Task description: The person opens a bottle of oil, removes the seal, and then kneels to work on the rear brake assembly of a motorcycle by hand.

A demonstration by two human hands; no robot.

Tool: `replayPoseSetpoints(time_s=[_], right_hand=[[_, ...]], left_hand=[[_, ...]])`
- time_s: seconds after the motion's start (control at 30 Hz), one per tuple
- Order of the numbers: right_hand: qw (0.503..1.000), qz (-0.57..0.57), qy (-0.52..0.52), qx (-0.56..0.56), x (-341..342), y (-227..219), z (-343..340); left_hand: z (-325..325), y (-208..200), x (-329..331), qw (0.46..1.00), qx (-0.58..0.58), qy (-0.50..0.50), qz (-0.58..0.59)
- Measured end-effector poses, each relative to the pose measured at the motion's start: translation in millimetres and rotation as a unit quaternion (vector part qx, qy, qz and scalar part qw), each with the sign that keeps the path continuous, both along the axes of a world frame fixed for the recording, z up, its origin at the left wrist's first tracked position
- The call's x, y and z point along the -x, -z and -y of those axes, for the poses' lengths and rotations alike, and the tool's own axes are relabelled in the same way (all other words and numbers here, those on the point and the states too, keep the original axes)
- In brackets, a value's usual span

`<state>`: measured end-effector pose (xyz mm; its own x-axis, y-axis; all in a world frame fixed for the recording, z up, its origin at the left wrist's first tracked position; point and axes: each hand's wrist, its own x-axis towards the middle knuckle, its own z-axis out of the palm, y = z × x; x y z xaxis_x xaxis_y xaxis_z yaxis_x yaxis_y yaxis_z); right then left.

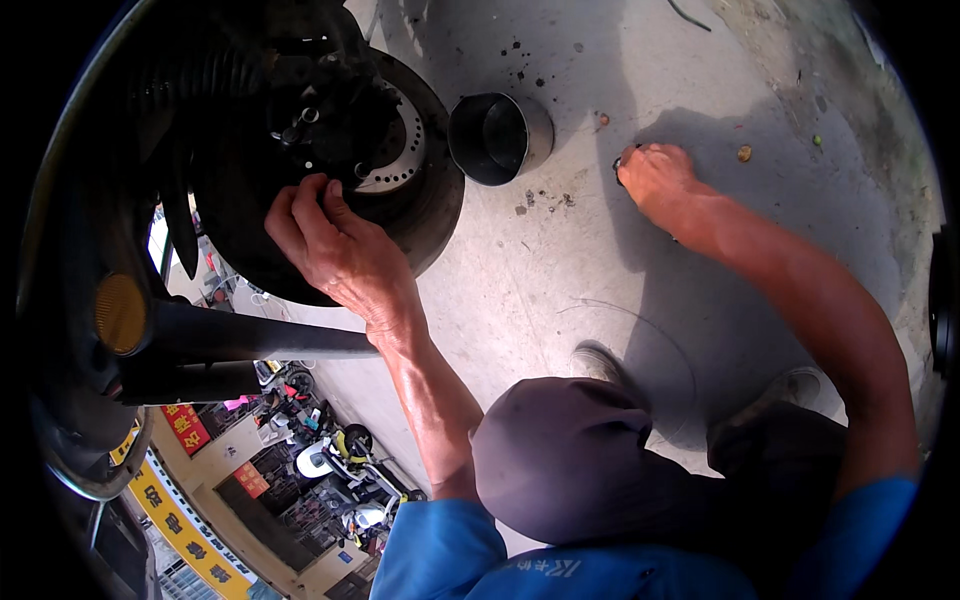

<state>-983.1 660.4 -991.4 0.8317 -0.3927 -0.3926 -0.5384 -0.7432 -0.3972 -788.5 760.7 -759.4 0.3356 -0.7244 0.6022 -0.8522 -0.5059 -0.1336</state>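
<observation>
My left hand [338,250] is at the side of a dark wheel [437,215], its fingers bent and thumb close to the forefinger. Anything between those fingertips is lost in shadow. Just beyond them are a pale brake disc [402,160] with a ring of holes and dark hub parts with shiny bolt ends. Out to the right, my right hand [660,185] is down at the concrete floor, fingers curled closed. A small dark piece [618,170] shows at its fingertips, too small to name. Between my hands stands a grey metal can [540,138], open side showing, dark within.
Above the wheel is a black ribbed boot [190,75]. A dark bar [270,335] and an orange reflector [121,313] lie left of my forearm. Oily specks, a brown bit [744,153] and a green bit [817,140] dot the floor. Parked motorbikes [345,455] stand beyond.
</observation>
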Motion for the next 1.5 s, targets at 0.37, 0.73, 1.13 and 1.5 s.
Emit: replayPoseSetpoints(time_s=[0.37,0.73,1.13,1.5], right_hand=[[0.986,0.103,0.05,-0.124,3,-43,27],[0.893,0.409,0.081,-0.171,-55,-163,39],[0.887,0.399,-0.135,0.188,-98,-225,41],[0.949,0.282,-0.131,-0.049,-81,-243,59]], left_hand=[[-2,-14,4,0.996,-0.018,-0.069,-0.057],[-15,-7,13,0.983,0.1,-0.048,-0.147],[-7,9,36,0.539,0.296,0.05,-0.787],[8,10,23,0.349,0.436,0.026,-0.829]])
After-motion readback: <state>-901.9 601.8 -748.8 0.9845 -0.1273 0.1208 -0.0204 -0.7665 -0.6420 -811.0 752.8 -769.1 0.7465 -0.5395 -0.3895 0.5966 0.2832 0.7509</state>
